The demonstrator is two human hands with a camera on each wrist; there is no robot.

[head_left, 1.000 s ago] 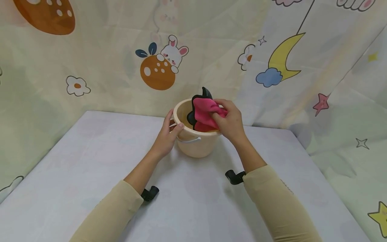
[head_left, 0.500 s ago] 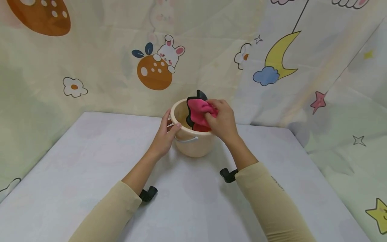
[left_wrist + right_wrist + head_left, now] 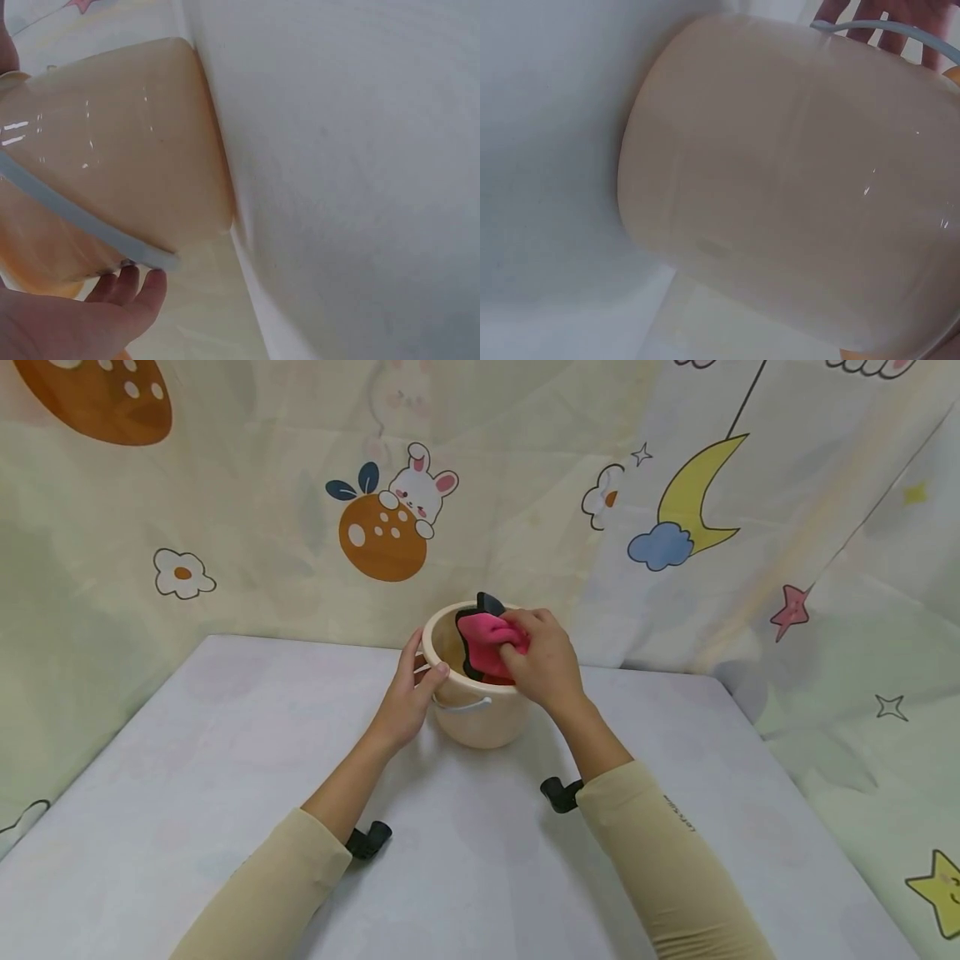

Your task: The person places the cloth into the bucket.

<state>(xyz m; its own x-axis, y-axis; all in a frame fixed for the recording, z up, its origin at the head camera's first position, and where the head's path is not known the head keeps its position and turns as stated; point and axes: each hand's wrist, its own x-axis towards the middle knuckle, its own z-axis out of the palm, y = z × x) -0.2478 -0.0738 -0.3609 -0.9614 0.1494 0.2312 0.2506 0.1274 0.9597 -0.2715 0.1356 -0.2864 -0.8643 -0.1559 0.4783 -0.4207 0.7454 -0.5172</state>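
Observation:
A cream plastic bucket with a pale grey handle stands upright on the table. My left hand grips its left side near the rim, thumb at the front; in the left wrist view the fingers of that hand lie by the handle's end. Over the bucket's mouth, my right hand pinches a bunched pink cloth item with black edging. Its lower part sits inside the rim, and a black tip sticks up at the back. The exact kind is unclear. Bucket wall fills most of the right wrist view.
The bucket is near the back edge of a white-covered table. Behind it hangs a cream curtain printed with cartoon figures. A black wrist device shows at the left cuff, and another black device at the right cuff.
My right hand has moved left and a little down, carrying the pink cloth item lower into the bucket's mouth. The left hand keeps its grip on the bucket.

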